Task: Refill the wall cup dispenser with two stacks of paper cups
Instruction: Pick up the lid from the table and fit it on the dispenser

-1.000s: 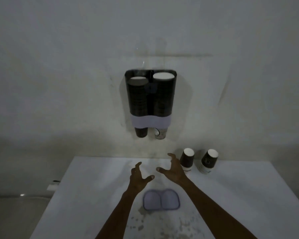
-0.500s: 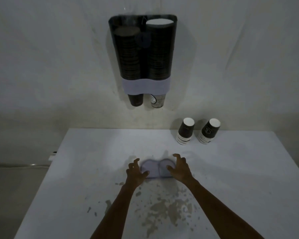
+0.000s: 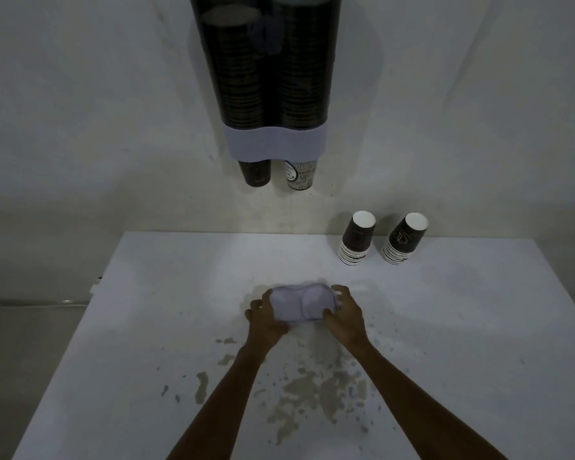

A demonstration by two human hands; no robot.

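Observation:
A dark double-tube cup dispenser (image 3: 269, 78) hangs on the wall, both tubes filled with stacked dark paper cups. Below its pale band (image 3: 276, 142), one cup bottom pokes out of each tube. The dispenser's pale double-round lid (image 3: 299, 305) lies on the white table (image 3: 146, 327). My left hand (image 3: 268, 318) grips the lid's left end and my right hand (image 3: 342, 318) grips its right end. Two short stacks of upside-down paper cups (image 3: 357, 239) (image 3: 404, 239) stand at the table's back right, near the wall.
The table top has brownish chipped patches (image 3: 312, 393) in front of my hands. The wall rises directly behind the table's far edge. A pale cable or trim (image 3: 63, 302) runs along the wall to the left of the table.
My head came closer and tilted down, so the dispenser top left the view. Both hands dropped from mid-air to the lid and closed on its two ends.

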